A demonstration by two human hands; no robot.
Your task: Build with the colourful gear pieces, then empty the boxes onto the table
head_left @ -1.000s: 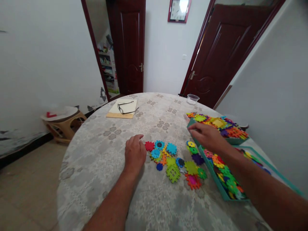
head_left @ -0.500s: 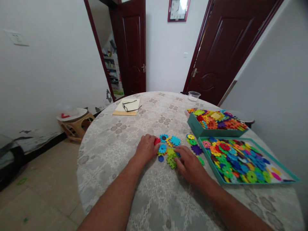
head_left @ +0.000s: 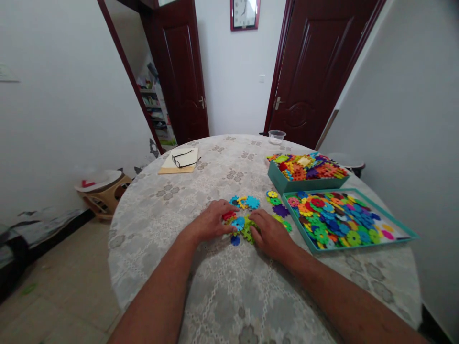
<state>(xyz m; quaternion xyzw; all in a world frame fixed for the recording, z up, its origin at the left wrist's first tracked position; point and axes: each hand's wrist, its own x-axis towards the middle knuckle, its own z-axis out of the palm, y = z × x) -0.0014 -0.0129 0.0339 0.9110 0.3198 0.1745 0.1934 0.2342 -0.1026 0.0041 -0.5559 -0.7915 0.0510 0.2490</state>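
On the table, my left hand curls its thumb and fingers around the left side of a small gear cluster. A red toy gear shows between its fingertips, and a light-blue toy gear lies by the thumb. From the right, my right hand pinches the light-green toy gears, partly hiding them. Just below the cluster lies a dark-blue round piece. Beyond the fingers are a larger light-blue gear and a yellow piece.
Loose gears, among them a purple one, lie right of my hands. A teal tray of mixed gears and a filled teal box stand farther right. Eyeglasses rest on paper at the back left. A clear bowl stands at the far edge.
My view has turned slightly right. Both hands have drawn closer together around the cluster, and the light-blue gear and green gears now sit nearer each other between them.
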